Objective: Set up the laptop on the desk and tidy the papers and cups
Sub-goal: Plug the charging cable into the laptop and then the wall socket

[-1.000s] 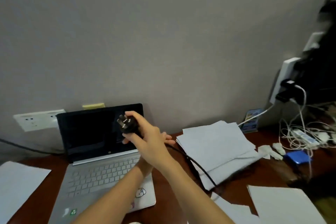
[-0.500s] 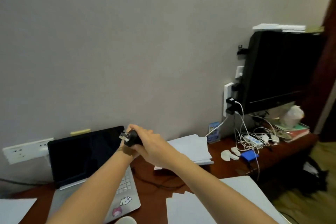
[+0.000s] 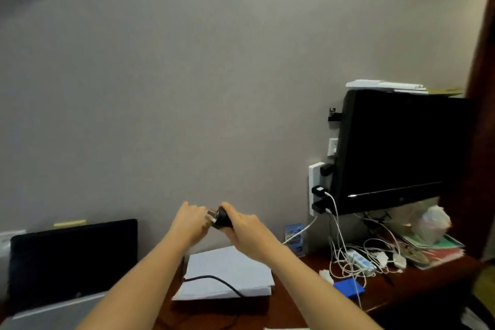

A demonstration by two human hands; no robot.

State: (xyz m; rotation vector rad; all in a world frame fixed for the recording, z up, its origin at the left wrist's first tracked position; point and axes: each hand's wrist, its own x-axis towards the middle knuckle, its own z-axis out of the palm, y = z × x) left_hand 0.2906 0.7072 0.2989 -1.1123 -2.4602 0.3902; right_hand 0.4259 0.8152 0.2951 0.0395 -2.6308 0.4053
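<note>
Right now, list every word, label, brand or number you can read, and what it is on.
None can be read.
Laptop: a faint mark below the screen, too blurred.
Blue card against the wall: print too small.
Monitor: a logo on the lower bezel, unreadable.
Yellow sticky note: no writing visible.

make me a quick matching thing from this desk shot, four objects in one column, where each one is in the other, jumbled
Things:
1. black plug
2. laptop
3. paper stack
4. monitor

Places:
A. far left of the desk, screen up
B. right side, against the wall
C. held between the left hand and right hand
D. centre of the desk, black cable lying across it

Pairs: 1-C, 2-A, 3-D, 4-B
</note>
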